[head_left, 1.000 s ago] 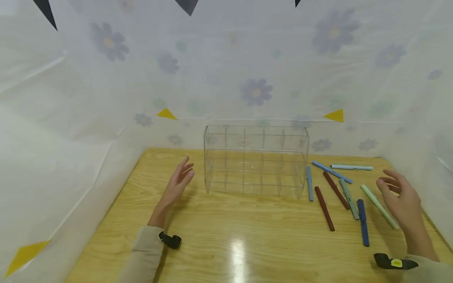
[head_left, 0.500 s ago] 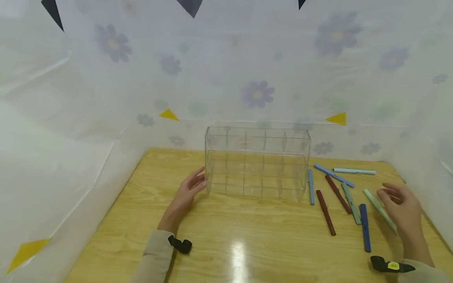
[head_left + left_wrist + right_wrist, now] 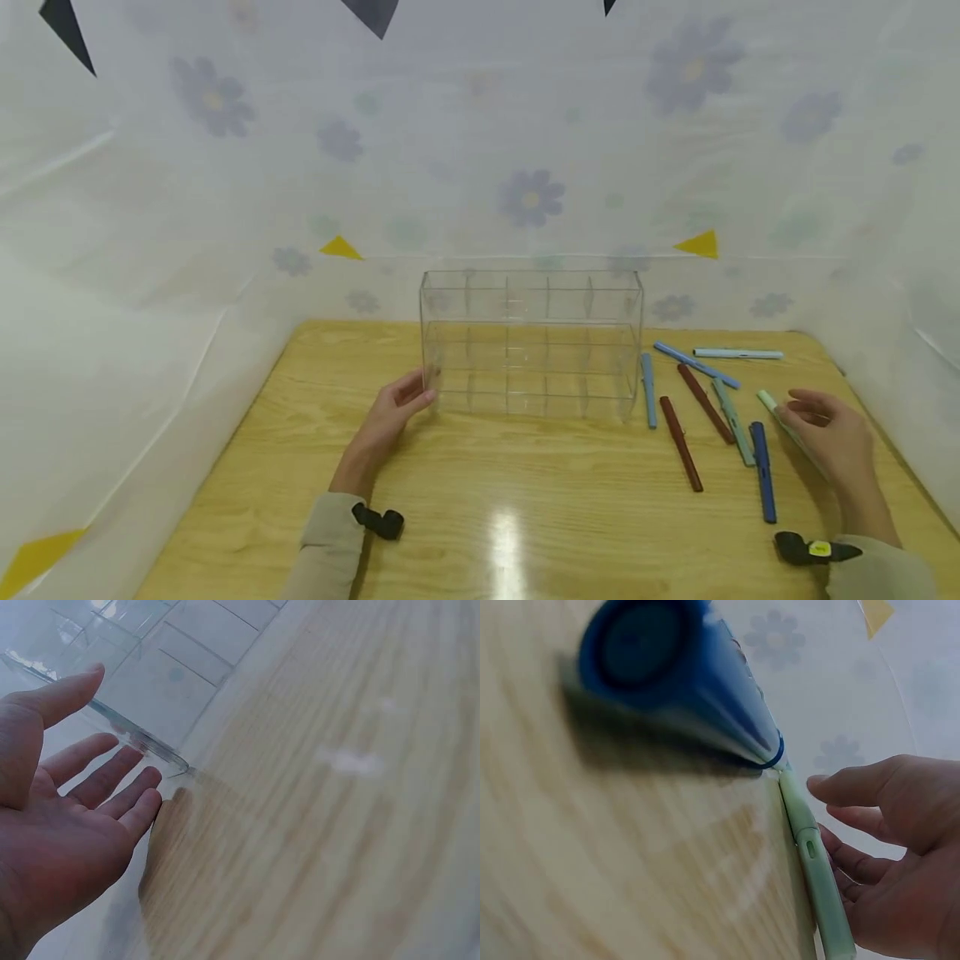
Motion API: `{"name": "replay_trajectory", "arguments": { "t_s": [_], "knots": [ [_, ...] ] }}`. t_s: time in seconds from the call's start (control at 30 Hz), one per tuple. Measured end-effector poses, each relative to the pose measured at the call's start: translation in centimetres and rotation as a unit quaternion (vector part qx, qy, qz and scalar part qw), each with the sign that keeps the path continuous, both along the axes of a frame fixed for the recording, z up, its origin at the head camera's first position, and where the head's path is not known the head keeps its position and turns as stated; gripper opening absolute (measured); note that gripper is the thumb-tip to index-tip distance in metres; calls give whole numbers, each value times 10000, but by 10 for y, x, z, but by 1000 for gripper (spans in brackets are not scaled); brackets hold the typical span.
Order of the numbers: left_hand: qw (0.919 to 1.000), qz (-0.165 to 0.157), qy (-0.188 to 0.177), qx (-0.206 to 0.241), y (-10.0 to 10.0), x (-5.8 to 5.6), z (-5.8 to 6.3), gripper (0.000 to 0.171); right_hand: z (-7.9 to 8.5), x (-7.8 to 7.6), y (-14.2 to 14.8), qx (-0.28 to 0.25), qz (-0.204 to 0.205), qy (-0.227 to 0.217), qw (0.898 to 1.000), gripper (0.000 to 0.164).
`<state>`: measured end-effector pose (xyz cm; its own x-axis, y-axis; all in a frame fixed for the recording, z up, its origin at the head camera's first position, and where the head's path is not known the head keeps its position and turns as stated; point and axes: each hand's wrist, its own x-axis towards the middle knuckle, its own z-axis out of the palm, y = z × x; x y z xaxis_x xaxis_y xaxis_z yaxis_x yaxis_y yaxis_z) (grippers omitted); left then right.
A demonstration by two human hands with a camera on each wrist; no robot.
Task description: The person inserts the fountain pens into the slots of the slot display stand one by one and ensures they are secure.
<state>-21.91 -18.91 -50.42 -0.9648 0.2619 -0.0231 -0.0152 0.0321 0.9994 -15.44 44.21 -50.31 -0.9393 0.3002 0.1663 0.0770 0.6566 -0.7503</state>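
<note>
Right wrist view: pale-green pen (image 3: 823, 881) just beside right hand (image 3: 917, 877), thumb and fingers apart.

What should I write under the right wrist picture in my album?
Right hand beside a pale green pen, with a blue pen close up on the table.

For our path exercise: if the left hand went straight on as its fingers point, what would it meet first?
The left hand would probably meet the clear divided case first, at its left side; any present gap is unclear.

A clear divided rack (image 3: 527, 322) stands left of a pale green pen (image 3: 812, 862) lying aslant
</note>
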Motion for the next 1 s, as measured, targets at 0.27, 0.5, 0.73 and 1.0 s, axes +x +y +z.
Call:
{"name": "replay_trajectory", "arguments": {
  "t_s": [0.27,0.5,0.73,1.0],
  "knots": [
    [9996,-177,78,207,0,-5,-4,54,4,-1,0,406,119,-325,9986,48],
    [9991,-241,181,282,-2,-5,-9,56,2,-3,-1,733,145,-371,9965,41],
    [9993,-224,191,239,-6,-3,-12,57,1,-3,-5,628,51,-366,9973,40],
    [9994,-222,224,170,-4,-5,-10,56,7,-3,-8,391,-18,-182,9991,40]
  ]
}}
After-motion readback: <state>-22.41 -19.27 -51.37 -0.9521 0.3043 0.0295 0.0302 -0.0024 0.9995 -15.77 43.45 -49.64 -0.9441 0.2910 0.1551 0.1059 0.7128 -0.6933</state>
